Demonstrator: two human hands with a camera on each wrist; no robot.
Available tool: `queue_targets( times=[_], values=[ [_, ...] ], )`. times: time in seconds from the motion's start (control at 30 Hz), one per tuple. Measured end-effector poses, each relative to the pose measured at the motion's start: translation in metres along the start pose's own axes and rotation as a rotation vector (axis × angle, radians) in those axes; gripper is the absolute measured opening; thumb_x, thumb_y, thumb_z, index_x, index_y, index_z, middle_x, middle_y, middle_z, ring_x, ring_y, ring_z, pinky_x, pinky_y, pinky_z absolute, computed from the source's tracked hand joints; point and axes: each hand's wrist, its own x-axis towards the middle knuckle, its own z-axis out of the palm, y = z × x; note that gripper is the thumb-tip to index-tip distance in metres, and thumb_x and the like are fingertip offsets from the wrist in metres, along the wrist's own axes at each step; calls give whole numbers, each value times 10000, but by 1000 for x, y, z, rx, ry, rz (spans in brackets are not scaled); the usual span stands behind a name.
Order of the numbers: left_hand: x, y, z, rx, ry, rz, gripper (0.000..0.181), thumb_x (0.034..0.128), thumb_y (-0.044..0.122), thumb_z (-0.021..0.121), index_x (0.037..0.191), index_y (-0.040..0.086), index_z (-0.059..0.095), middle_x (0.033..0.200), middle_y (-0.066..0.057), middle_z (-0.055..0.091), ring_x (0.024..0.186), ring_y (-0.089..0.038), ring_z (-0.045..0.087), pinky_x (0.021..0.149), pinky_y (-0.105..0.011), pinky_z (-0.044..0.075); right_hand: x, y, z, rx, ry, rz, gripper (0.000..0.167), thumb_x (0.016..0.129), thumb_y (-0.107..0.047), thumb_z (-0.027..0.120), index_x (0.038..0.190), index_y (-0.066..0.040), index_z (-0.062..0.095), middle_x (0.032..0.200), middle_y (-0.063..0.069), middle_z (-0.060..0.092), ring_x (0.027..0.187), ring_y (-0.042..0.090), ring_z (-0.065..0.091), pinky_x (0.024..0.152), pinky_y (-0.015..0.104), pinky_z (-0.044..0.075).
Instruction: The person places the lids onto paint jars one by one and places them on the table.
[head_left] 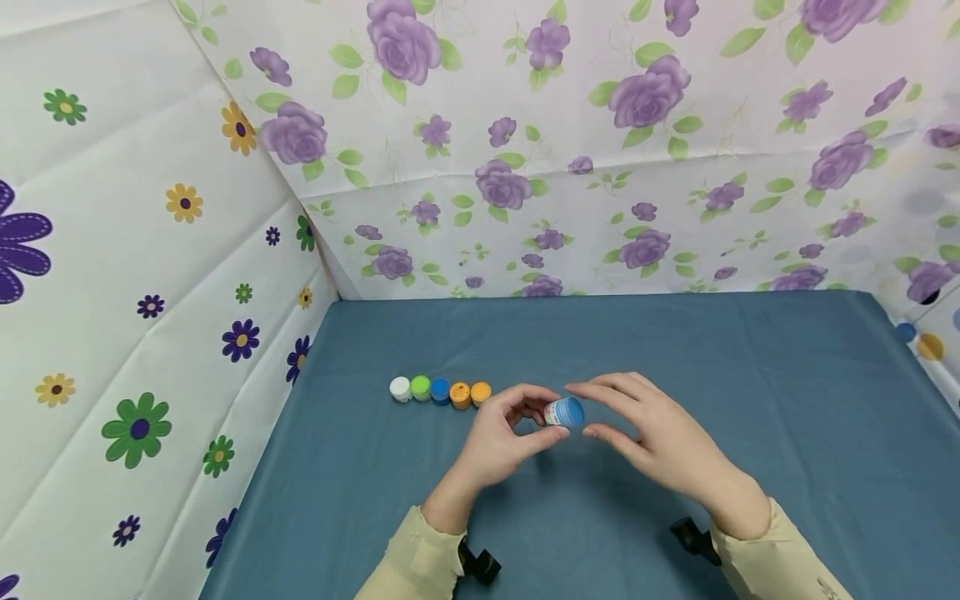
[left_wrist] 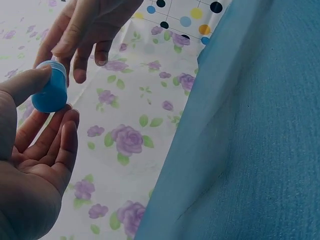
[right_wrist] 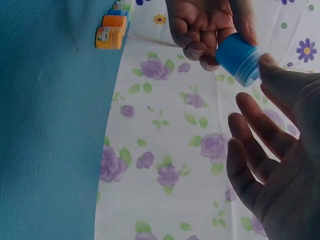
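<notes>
My left hand (head_left: 501, 437) holds a small light-blue paint jar (head_left: 564, 412) between thumb and fingers, above the table. The jar lies tilted on its side, a printed label near the left palm and its blue end pointing right. In the left wrist view the jar (left_wrist: 52, 90) shows a paler rim at the end toward the other hand. My right hand (head_left: 660, 429) is just right of that end, thumb and fingers spread apart. In the right wrist view the right thumb (right_wrist: 280, 75) overlaps the jar's rim; the head view shows a small gap.
Left of the hands stands a row of small paint jars on the blue tablecloth (head_left: 360, 500): white (head_left: 401, 389), green (head_left: 421, 387), blue (head_left: 440, 392), orange (head_left: 461, 395) and yellow-orange (head_left: 481, 393). Flowered sheets (head_left: 502, 183) hang behind the table and along its left side.
</notes>
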Motion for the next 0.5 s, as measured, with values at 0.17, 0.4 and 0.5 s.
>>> queue_targets(
  times=[0.17,0.4,0.5],
  values=[
    [0,0,-1,-14,-9,-8,321,977,187,822,1270,98,727,1187,-45,714,972,-193,655,894,-573,566,2,0,2,-3,-2,-36,546,919,-110,854,1419,-247,683,1319,-77,664,1197,159,605,928,384,542],
    [1,0,1,-8,-11,-14,318,952,81,829,1255,99,736,1169,-39,722,962,-192,662,883,-636,551,4,-4,7,-23,-35,99,288,979,-292,813,1240,-243,703,1126,-130,677,1082,102,607,876,398,556],
    [1,0,2,-2,-10,-13,317,948,61,828,1251,95,738,1154,-41,726,953,-187,664,883,-568,575,5,-6,10,-34,-65,160,202,1017,-348,766,1176,-253,686,1076,-145,658,1044,100,596,839,395,547]
  ],
)
